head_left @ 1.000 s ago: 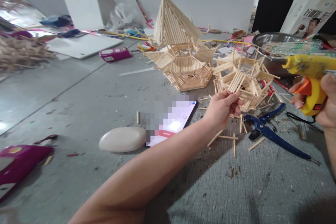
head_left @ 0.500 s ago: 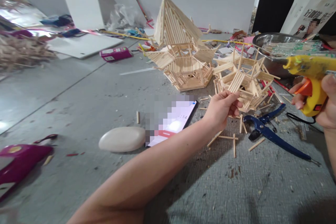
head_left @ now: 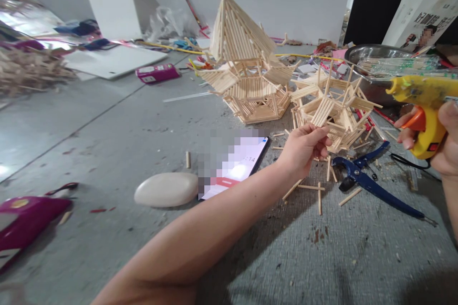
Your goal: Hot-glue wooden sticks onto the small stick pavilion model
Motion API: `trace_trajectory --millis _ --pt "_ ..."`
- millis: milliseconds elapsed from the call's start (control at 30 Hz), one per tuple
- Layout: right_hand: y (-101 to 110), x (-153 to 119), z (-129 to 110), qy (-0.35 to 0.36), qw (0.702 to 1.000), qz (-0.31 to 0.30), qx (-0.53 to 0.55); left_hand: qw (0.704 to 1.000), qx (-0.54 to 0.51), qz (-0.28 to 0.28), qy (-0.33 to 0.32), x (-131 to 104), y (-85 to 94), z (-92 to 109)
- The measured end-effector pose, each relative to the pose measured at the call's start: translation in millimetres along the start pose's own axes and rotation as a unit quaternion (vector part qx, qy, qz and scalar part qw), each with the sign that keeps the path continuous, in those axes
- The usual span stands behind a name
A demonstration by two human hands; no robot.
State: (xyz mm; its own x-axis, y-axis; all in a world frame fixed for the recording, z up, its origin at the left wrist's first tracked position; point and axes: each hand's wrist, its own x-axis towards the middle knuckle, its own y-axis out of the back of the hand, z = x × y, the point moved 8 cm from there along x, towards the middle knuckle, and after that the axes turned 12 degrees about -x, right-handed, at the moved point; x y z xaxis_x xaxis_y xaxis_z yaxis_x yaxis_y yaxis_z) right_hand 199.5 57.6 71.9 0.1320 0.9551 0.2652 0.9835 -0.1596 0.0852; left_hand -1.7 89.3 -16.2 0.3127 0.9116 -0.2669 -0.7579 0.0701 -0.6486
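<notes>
Head view: left hand nearly closed, thumb and fingertips pinching the near end of a stick panel, its long axis slanting away and rightward at the near left of the low stick frame, on the floor short of the wall. Right hand, farther off, grips the glue gun, nozzle leftward, apart from the frame.

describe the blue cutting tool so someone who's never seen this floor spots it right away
On the gray floor, look to the right, where the right hand grips a yellow glue gun. Below and left of that hand lies the blue cutting tool, near short loose sticks. Its dark blue, splayed handles set it apart from those pale sticks.
</notes>
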Motion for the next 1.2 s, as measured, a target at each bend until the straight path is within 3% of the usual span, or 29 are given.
trace_trajectory --millis 600,800,1000,1200 --pt "-1.3 -0.2 -0.3 0.005 1.0 -0.003 0.011 1.0 -0.005 -0.018 0.006 2.5 -0.9 1.0" --pt "1.4 0.4 -2.2 0.013 1.0 0.001 -0.009 0.998 0.036 -0.048 0.033 -1.8 2.1 -8.7" --pt "1.6 0.6 1.4 0.017 0.999 -0.016 -0.047 0.994 0.096 -0.052 -0.013 -11.3 14.0 -1.7" --pt "-7.7 -1.2 10.6 -0.017 0.994 -0.052 -0.091 0.989 0.107 -0.096 -0.025 -13.7 8.6 -3.2"
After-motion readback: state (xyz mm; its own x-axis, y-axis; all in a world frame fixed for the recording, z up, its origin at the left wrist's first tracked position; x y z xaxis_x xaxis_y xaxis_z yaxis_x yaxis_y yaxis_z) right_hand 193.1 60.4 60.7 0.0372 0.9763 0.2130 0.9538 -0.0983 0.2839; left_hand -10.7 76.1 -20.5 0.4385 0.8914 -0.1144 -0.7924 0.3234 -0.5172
